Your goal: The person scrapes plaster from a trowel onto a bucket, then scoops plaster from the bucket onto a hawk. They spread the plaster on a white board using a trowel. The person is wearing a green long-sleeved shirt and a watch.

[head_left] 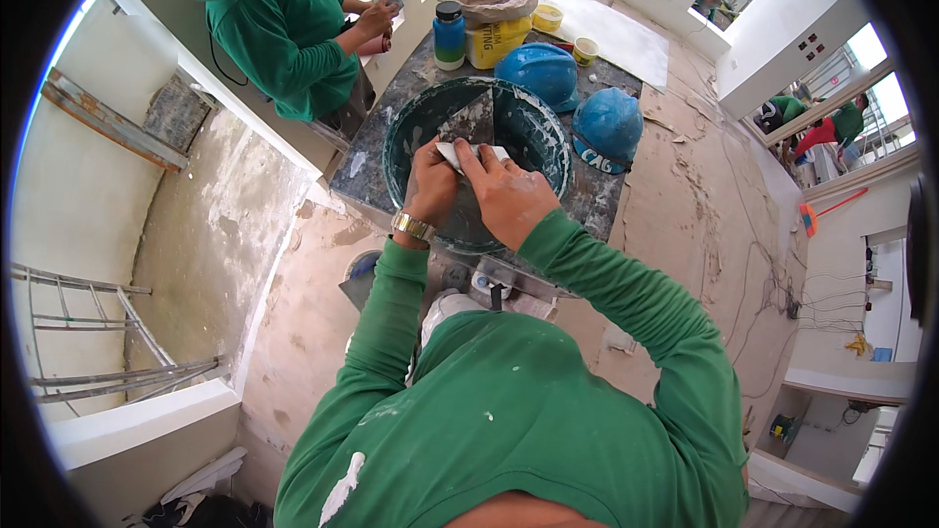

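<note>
Both my hands meet over a large dark green tub (pixel 392 152) smeared with white. My left hand (pixel 430 184), with a metal-banded watch at the wrist, is closed around the near end of a putty knife. The putty knife's grey, stained blade (pixel 472 117) points toward the tub's far rim. My right hand (pixel 511 198) presses its fingers onto a small white piece (pixel 476 152) against the base of the blade. Whether that piece is cloth, paper or part of the handle I cannot tell. My palms hide the grip.
On the dark table (pixel 354 176) stand two blue helmets (pixel 540 73) (pixel 606 127), a yellow bag (pixel 497 39), a blue-green bottle (pixel 449 34) and yellow-rimmed cups (pixel 585 51). A co-worker (pixel 284 39) at the left holds a flat blade. Cables cross the floor at right; a ladder (pixel 117 332) leans far left.
</note>
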Demonstrator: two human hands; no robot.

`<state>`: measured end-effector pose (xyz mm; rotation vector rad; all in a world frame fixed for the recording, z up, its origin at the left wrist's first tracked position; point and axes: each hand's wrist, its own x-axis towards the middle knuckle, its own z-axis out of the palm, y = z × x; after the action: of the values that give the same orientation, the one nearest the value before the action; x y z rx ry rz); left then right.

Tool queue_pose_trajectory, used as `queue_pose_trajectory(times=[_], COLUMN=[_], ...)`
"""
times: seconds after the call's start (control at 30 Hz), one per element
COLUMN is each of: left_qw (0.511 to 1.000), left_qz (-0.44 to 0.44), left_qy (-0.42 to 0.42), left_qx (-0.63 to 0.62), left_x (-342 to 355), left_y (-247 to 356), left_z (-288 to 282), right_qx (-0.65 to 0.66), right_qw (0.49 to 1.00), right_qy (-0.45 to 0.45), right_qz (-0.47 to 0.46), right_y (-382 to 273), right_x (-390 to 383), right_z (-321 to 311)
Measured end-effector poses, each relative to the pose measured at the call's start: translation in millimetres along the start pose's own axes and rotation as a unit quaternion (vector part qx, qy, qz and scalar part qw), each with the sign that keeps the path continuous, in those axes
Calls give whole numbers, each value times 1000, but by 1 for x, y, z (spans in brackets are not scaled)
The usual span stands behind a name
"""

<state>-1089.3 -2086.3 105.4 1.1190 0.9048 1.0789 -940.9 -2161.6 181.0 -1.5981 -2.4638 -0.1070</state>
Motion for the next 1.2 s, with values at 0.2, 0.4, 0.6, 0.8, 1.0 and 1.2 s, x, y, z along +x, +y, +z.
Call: queue_pose_trajectory(times=[0.2,0.4,0.6,0.8,1.0,1.2], left_qw=[994,987,984,976,969,967], left_qz=[52,49,65,75,82,77], left_qy=[0,15,14,3,30,42], left_qx=[-101,-153,-163,-203,-233,-238], left_x=[-8,-11,0,4,6,5], left_y=[1,10,-1,-6,-13,-3], left_z=[12,31,36,43,49,53], right_qx=[-42,-8,-48,-42,-49,-26], right_qw=[999,998,997,997,998,998], right_qy=[25,17,20,-29,-3,4], right_qz=[23,56,61,59,29,48], right_y=[13,30,32,33,36,38], right_x=[6,21,33,34,26,32], right_z=[1,4,4,-9,2,0])
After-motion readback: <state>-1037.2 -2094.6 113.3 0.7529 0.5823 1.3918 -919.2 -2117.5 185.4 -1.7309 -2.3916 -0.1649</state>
